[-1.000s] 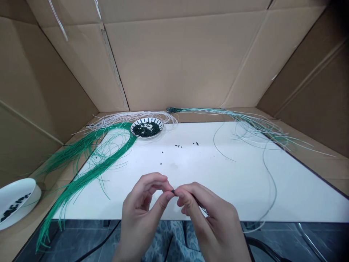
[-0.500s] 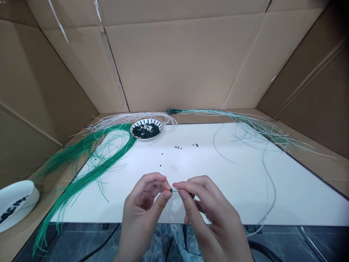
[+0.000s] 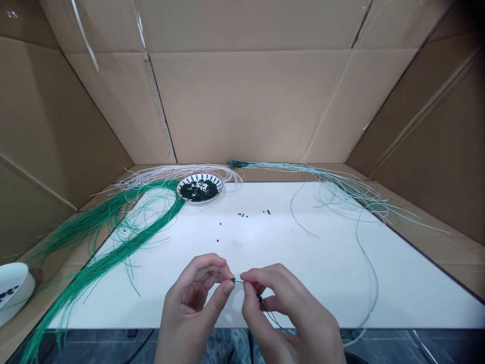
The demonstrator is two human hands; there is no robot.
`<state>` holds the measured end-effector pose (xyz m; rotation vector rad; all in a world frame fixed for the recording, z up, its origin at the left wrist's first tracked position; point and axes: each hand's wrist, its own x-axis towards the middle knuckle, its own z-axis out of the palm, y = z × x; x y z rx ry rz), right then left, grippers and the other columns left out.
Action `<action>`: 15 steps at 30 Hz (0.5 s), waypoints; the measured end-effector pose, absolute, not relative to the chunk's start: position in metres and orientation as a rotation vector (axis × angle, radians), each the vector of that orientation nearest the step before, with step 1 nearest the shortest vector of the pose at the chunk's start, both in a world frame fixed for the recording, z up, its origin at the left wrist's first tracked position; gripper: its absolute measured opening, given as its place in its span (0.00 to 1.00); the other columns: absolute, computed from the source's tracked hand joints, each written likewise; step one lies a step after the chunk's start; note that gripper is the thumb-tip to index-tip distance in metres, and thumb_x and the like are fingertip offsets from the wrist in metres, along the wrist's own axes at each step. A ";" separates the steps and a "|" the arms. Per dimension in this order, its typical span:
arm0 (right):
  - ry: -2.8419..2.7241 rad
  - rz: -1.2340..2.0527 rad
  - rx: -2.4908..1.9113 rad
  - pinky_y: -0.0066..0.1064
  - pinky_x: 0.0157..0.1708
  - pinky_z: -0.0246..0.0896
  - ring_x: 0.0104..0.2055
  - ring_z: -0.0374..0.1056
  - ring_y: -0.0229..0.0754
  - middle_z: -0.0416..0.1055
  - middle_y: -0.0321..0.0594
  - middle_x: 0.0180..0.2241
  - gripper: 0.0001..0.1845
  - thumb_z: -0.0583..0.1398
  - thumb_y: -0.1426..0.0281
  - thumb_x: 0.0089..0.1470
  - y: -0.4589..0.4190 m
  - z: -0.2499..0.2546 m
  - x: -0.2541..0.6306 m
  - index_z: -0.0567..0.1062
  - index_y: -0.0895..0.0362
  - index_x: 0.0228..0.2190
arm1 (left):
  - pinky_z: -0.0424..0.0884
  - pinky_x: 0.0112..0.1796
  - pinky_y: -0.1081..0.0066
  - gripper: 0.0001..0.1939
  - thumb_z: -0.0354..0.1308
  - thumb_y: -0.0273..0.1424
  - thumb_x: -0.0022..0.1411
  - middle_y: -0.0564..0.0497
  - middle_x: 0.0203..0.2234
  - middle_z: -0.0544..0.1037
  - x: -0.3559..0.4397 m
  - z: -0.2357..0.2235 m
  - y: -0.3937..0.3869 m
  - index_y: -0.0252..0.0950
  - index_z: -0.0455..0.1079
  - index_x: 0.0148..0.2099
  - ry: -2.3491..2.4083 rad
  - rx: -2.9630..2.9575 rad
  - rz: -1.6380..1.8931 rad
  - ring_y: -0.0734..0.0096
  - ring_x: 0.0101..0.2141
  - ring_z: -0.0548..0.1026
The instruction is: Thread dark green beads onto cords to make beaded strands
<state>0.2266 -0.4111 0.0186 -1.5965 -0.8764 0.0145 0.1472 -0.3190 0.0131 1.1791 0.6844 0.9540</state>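
Near the table's front edge, my left hand (image 3: 195, 306) pinches a tiny dark bead (image 3: 233, 280) between thumb and fingertips. A short stretch of green thread (image 3: 239, 281) runs from the bead to my right hand (image 3: 297, 313), whose thumb and index finger are closed on it. Just under the right fingertips hangs a small dark cluster (image 3: 259, 297), which looks like beads. Thin strands (image 3: 273, 317) trail from there beneath the right palm. Both hands are held above the white tabletop (image 3: 322, 283), with a narrow gap between them.
A patterned plate (image 3: 217, 196) of dark beads stands at the back left, beside a green thread bundle (image 3: 125, 242) and white threads (image 3: 159, 173). Beaded strands (image 3: 280, 165) lie along the back. Loose beads (image 3: 242, 215) dot the table. A white bowl (image 3: 25, 290) is far left; cardboard walls (image 3: 242, 106) surround everything.
The whole view has shifted, so table and hands appear lower. My fingers keep their pinches on bead and thread; the dark cluster under the right fingertips shows more clearly.
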 end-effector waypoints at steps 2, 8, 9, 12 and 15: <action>-0.903 -0.004 -1.592 0.21 0.27 0.70 0.26 0.69 0.35 0.74 0.33 0.29 0.10 0.60 0.78 0.59 -0.411 0.017 0.227 0.78 0.52 0.35 | 0.75 0.34 0.84 0.12 0.80 0.36 0.48 0.55 0.25 0.82 0.147 0.014 -0.320 0.41 0.82 0.34 0.706 1.174 0.963 0.73 0.30 0.80; -0.924 -0.096 -1.588 0.22 0.26 0.69 0.26 0.69 0.35 0.73 0.32 0.27 0.11 0.59 0.80 0.59 -0.411 0.014 0.227 0.77 0.52 0.34 | 0.76 0.34 0.84 0.14 0.80 0.38 0.46 0.55 0.26 0.82 0.146 0.015 -0.321 0.41 0.82 0.34 0.723 1.166 0.940 0.73 0.31 0.80; -0.928 -0.113 -1.584 0.22 0.26 0.69 0.26 0.69 0.35 0.73 0.32 0.27 0.11 0.59 0.80 0.59 -0.411 0.012 0.227 0.77 0.52 0.34 | 0.76 0.35 0.84 0.14 0.80 0.37 0.47 0.55 0.26 0.83 0.146 0.015 -0.321 0.41 0.82 0.34 0.724 1.167 0.937 0.72 0.31 0.80; -0.960 -0.132 -1.567 0.22 0.26 0.68 0.26 0.69 0.34 0.73 0.31 0.28 0.12 0.58 0.80 0.59 -0.410 0.009 0.228 0.77 0.51 0.35 | 0.76 0.35 0.84 0.12 0.79 0.34 0.48 0.55 0.26 0.83 0.145 0.013 -0.319 0.41 0.81 0.35 0.710 1.173 0.928 0.73 0.31 0.79; -0.981 -0.128 -1.556 0.22 0.27 0.67 0.27 0.68 0.34 0.73 0.31 0.29 0.13 0.58 0.81 0.58 -0.410 0.008 0.228 0.77 0.50 0.36 | 0.76 0.35 0.84 0.09 0.77 0.32 0.51 0.56 0.26 0.82 0.144 0.010 -0.316 0.41 0.81 0.35 0.686 1.181 0.923 0.73 0.31 0.80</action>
